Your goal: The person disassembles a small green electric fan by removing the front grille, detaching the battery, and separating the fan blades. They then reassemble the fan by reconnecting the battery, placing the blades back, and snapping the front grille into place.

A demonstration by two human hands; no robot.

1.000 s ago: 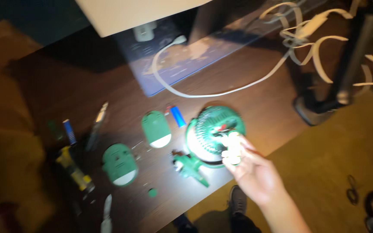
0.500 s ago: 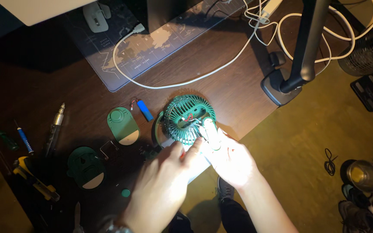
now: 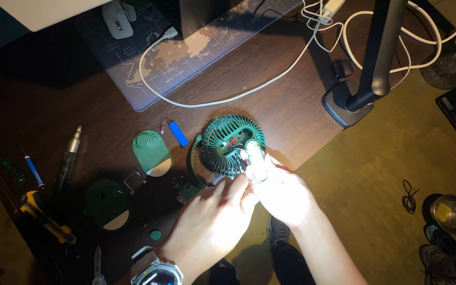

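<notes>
Both hands meet at the near edge of the dark wooden table (image 3: 302,113), where the right hand (image 3: 286,196) grips the pale rear housing of a small green fan (image 3: 233,144) lying grille-down, and the left hand (image 3: 213,224) (a watch on its wrist) pinches at the same housing with its fingertips (image 3: 241,186). At the fan's nine o'clock lie a blue battery cell (image 3: 177,133) and a green oval cover (image 3: 151,152); a white cable (image 3: 222,97) curves at its twelve o'clock.

Both forearms reach up from below, left hand (image 3: 212,221) with a watch-strapped wrist, right hand (image 3: 283,195) beside it, fingertips pinched together and touching.
</notes>
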